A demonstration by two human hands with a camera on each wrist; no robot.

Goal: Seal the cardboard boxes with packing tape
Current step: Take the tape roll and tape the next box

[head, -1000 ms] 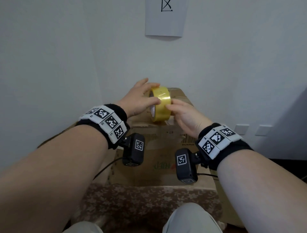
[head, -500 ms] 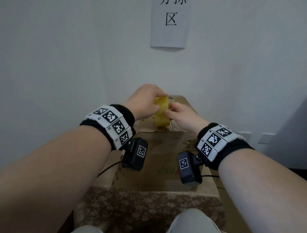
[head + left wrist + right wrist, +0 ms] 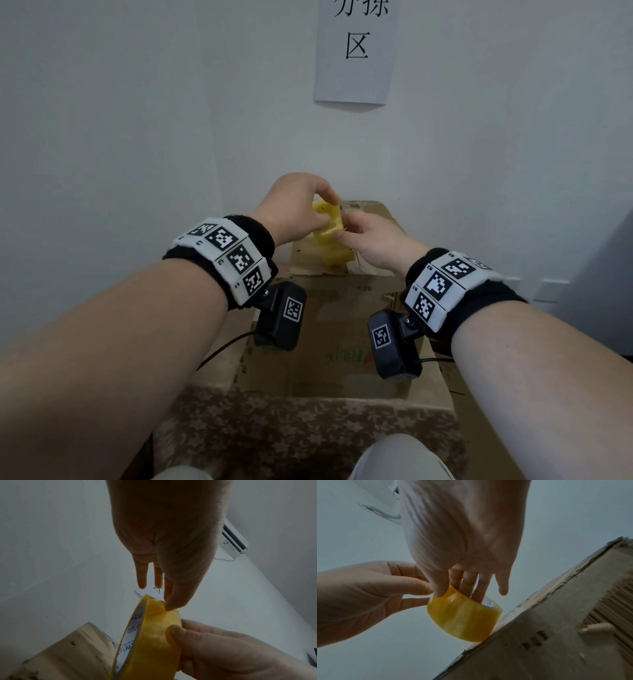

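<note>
A yellow packing tape roll (image 3: 331,236) is held upright just above the far end of a brown cardboard box (image 3: 337,308). My right hand (image 3: 346,230) grips the roll, thumb on its outer band and fingers through the core (image 3: 453,592). My left hand (image 3: 322,202) curls over the top of the roll. Its thumb and forefinger pinch the tape surface near the top edge (image 3: 167,602). The roll (image 3: 150,639) shows its printed white core beside the box's edge (image 3: 72,655). The roll's lower rim (image 3: 464,618) sits close to the box's top edge (image 3: 556,628); contact is unclear.
The box stands against a white wall in a corner, with a paper sign (image 3: 356,51) above it. A patterned cloth (image 3: 308,428) covers the surface in front of the box. Wall sockets (image 3: 551,291) lie to the right, an air conditioner (image 3: 235,540) high up.
The roll has turned from showing its side face to edge-on and sits lower, nearer the box. My left hand has moved from the roll's side to its top and pinches the tape.
</note>
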